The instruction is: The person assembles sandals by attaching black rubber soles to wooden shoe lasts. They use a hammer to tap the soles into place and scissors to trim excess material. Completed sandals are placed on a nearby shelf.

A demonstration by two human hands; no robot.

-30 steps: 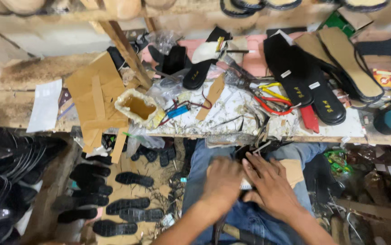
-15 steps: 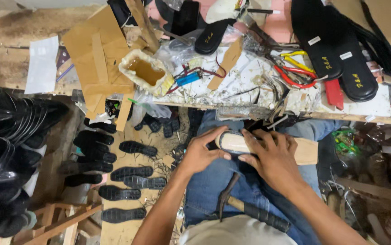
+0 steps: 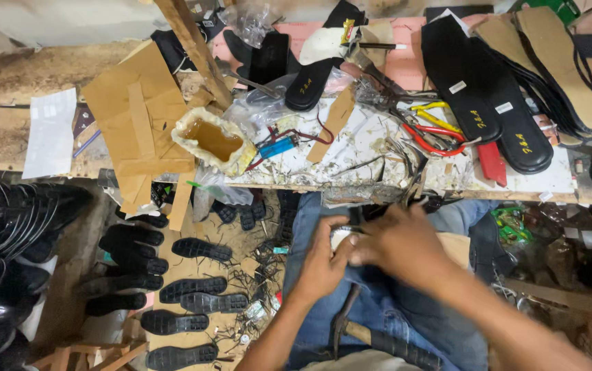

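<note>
While a pale sole piece [image 3: 340,237] is clasped below the workbench [image 3: 447,182] by the closed left hand [image 3: 323,264] and right hand [image 3: 402,244], slippage could be caused by the crowded grip.

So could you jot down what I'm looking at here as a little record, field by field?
Place: cluttered workbench seen from above, person seated at it
Left hand: gripping a pale object over the lap, mostly hidden
Right hand: covering the same object; blurred
Lap: hammer lying on blue jeans
Bench: black soles, tan insoles, open glue tub, cardboard pieces, red-handled pliers
Floor: rows of black treaded soles
</note>
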